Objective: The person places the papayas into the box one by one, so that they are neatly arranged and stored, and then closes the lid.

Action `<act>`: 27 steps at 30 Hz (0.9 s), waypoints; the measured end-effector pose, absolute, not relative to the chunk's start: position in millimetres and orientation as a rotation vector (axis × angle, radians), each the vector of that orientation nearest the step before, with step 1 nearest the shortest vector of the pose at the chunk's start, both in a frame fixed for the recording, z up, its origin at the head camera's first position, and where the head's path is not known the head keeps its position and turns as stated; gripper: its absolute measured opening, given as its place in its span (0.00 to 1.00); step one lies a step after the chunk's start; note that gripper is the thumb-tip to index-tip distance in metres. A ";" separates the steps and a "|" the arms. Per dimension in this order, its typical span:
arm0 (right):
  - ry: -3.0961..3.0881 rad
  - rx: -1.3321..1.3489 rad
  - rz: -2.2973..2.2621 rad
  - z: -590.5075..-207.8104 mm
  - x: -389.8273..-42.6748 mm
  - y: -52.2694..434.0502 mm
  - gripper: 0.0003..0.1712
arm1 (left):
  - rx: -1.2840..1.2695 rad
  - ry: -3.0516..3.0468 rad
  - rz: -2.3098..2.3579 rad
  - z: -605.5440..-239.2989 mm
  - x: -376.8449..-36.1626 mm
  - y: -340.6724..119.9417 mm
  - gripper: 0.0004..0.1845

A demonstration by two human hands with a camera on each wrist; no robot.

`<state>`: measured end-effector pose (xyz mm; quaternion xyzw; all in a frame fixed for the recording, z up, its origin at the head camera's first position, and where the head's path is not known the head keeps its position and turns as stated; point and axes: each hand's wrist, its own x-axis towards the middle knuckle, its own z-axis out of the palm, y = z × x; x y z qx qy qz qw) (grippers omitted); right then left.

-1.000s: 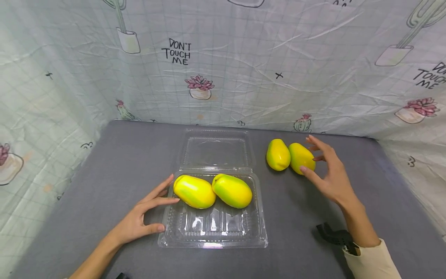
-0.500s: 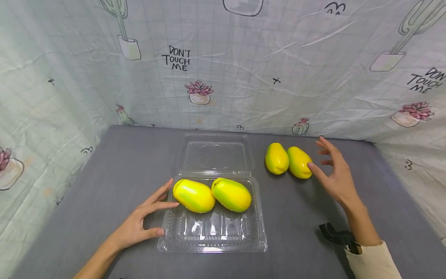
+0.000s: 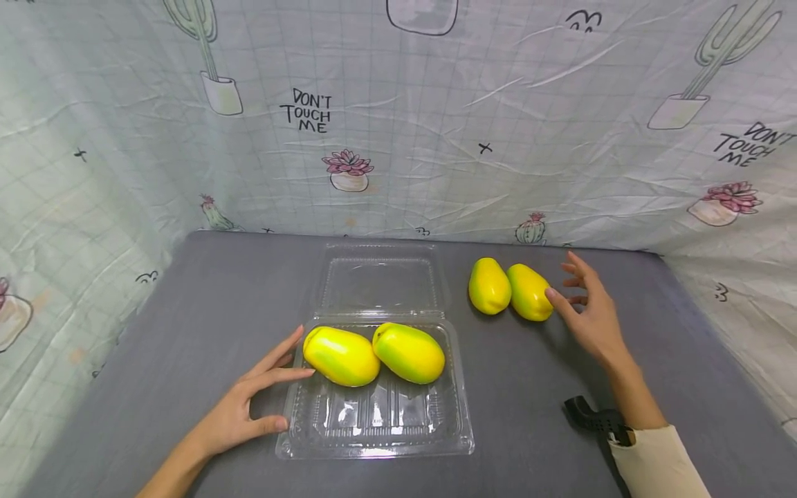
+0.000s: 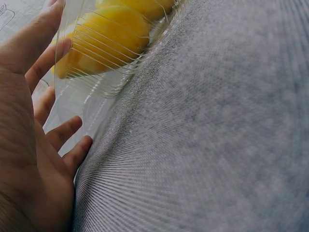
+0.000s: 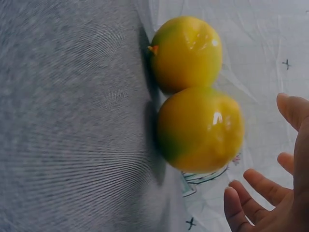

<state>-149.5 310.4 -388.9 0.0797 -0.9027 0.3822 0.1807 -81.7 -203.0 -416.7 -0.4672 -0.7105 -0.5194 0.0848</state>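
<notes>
Two mangoes [image 3: 373,354] already lie side by side in the far half of the open clear container [image 3: 376,418], steadied by the spread left hand [image 3: 245,408] – two more [image 3: 510,291] wait on the desk [image 3: 187,311] to the right, the right hand [image 3: 588,315] spread and touching the nearer one.

"DON'T TOUCH ME" twice, on backdrop cloth [image 3: 398,138]

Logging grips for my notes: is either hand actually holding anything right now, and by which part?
Nothing is held. The left hand rests open against the clear tray's left edge; the right hand is open beside the nearer loose mango.
</notes>
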 end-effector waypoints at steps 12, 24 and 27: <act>-2.607 0.201 1.147 -402.9 -153.7 311.5 0.39 | -1.382 -2.134 -1.557 -416.1 -80.0 -203.8 0.28; -2.643 0.187 1.188 -407.7 -151.6 307.0 0.37 | -1.403 -2.115 -1.553 -418.8 -79.8 -202.6 0.28; -2.659 0.182 1.200 -409.1 -153.2 304.7 0.36 | -1.405 -2.112 -1.562 -419.5 -79.3 -203.1 0.28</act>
